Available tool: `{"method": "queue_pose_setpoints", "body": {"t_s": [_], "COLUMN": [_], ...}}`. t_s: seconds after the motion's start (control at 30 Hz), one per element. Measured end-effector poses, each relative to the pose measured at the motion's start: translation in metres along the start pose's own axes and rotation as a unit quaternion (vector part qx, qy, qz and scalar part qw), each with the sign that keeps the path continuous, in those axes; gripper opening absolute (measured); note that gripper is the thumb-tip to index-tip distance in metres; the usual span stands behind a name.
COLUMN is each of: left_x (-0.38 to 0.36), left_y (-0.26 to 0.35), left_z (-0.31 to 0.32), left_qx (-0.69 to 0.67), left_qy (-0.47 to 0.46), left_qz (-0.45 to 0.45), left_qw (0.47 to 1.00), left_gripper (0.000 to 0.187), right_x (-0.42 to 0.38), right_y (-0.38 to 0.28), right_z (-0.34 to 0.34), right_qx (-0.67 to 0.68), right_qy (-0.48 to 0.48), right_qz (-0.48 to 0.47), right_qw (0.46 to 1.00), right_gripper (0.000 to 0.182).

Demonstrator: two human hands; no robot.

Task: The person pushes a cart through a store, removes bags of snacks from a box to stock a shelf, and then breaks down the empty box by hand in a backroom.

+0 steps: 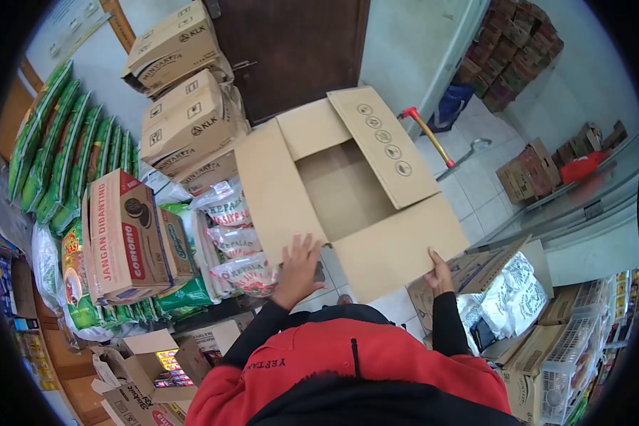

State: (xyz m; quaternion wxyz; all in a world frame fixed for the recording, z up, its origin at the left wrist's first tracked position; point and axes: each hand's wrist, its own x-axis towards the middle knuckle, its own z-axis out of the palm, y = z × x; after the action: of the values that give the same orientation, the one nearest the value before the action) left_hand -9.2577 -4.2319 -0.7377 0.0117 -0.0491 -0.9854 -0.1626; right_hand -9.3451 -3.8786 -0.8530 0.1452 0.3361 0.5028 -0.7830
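Observation:
In front of me is a large cardboard box (348, 192) with its flaps folded outward. Its inside shows plain brown cardboard, and the far-right flap carries a row of printed round symbols. My left hand (299, 273) lies with spread fingers against the lower edge of the left flap. At the right corner of the near flap, my right hand (439, 275) pinches the cardboard edge, thumb on top and the other fingers mostly hidden underneath. White printed plastic packs (243, 266) are just left of my left hand.
Closed cartons (184, 135) are stacked at the upper left, near green bags (78, 153). A red-and-brown carton (131, 238) rests on packs at left. An open box with silver packs (508, 302) stands at right beside a white crate (571, 355). A yellow-and-red handle (429, 138) stands beyond the box.

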Motion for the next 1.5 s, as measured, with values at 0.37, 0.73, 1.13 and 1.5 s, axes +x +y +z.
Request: {"method": "queue_pose_setpoints", "body": {"t_s": [0.37, 0.73, 1.13, 1.5], "left_x": [0.089, -0.104, -0.319, -0.442], "left_y": [-0.012, 0.080, 0.074, 0.134], "left_z": [-0.046, -0.166, 0.070, 0.341], "left_qx": [-0.033, -0.101, -0.086, 0.014], "left_qy": [0.341, 0.467, 0.262, -0.204], "left_qz": [0.023, 0.027, -0.071, -0.259], "left_qw": [0.939, 0.878, 0.959, 0.944], "left_gripper": [0.022, 0.039, 0.032, 0.109], "right_x": [-0.138, -0.260, -0.315, -0.228], "right_y": [-0.183, -0.072, 0.191, 0.395], "right_z": [0.112, -0.048, -0.265, -0.361], "right_qx": [-0.026, -0.276, -0.240, -0.675], "right_qy": [-0.280, -0.089, -0.043, 0.026], "right_qz": [-0.165, -0.465, -0.210, -0.258], "right_qw": [0.945, 0.837, 0.947, 0.691], "right_gripper": [0.035, 0.065, 0.055, 0.056]}}
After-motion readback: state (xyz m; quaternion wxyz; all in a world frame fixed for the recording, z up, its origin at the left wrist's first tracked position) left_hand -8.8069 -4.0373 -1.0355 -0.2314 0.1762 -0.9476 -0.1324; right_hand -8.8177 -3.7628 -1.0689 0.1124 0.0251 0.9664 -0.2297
